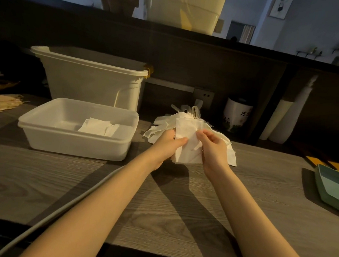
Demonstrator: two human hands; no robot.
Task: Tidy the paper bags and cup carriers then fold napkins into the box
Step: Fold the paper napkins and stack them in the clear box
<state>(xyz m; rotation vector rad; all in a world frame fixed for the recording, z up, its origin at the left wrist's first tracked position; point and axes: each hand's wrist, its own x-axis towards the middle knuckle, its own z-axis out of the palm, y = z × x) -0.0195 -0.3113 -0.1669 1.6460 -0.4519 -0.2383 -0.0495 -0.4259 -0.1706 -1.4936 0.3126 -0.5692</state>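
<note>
A: How far along would you say this is?

B: Well into the napkin part, I'd judge. The shallow box (pixel 76 127), just left of the left hand (pixel 168 143), already holds a few folded white napkins (pixel 100 127) on its floor. It is far from full.

A: And what's left?

B: A loose heap of napkins (pixel 187 120) lies just beyond both hands, so plenty remain. The paper bags (pixel 1 102), far out to the left, lie in a flat stack, which looks tidied.

A: What are the hands doing?

B: Both grip 1 napkin (pixel 188 148) between them. The left hand holds its left edge with the thumb across the front; the right hand (pixel 214 147) pinches the top right edge with curled fingers.

A: Materials?

B: The napkin is thin, soft, creased tissue, roughly rectangular. The box is translucent, smooth plastic with rounded corners. The counter (pixel 158 199) under the hands is grey, wood-grained and matte.
</note>
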